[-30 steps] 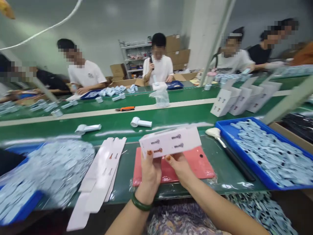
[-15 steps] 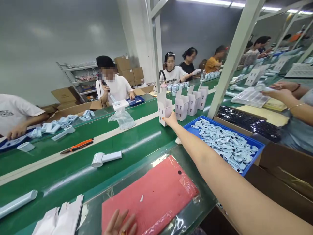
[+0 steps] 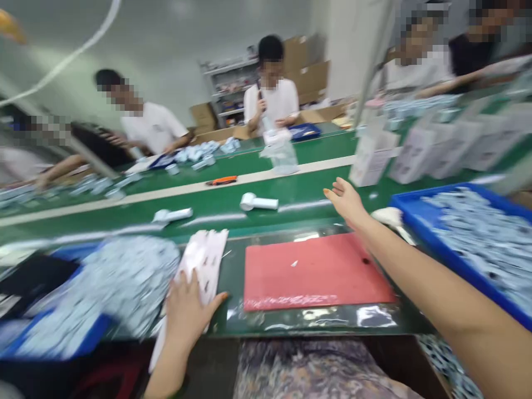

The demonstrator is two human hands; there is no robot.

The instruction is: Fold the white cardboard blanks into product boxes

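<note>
My left hand (image 3: 187, 313) lies with fingers spread over a stack of flattened white printed boxes (image 3: 211, 252) left of the red mat. The thumb stretches out to the right, beside the stack. My right hand (image 3: 348, 200) hovers over the green conveyor belt beyond the mat, its fingers loosely apart and nothing in them. Just past it stands an upright white box (image 3: 369, 160) with its top flap raised. The red mat (image 3: 307, 271) lies flat between my arms with a small white scrap on it.
A blue tray of pale blue parts (image 3: 477, 238) lies at right, another heap of pale blue parts (image 3: 128, 277) at left. On the belt (image 3: 316, 191) are pale handled pieces (image 3: 260, 203) and orange-handled pliers (image 3: 222, 180). More white boxes (image 3: 424, 147) stand at right. Co-workers sit opposite.
My right hand has let go of the standing white box and drawn back from it. My left hand has moved from the red mat to the flattened boxes. The view has swung left.
</note>
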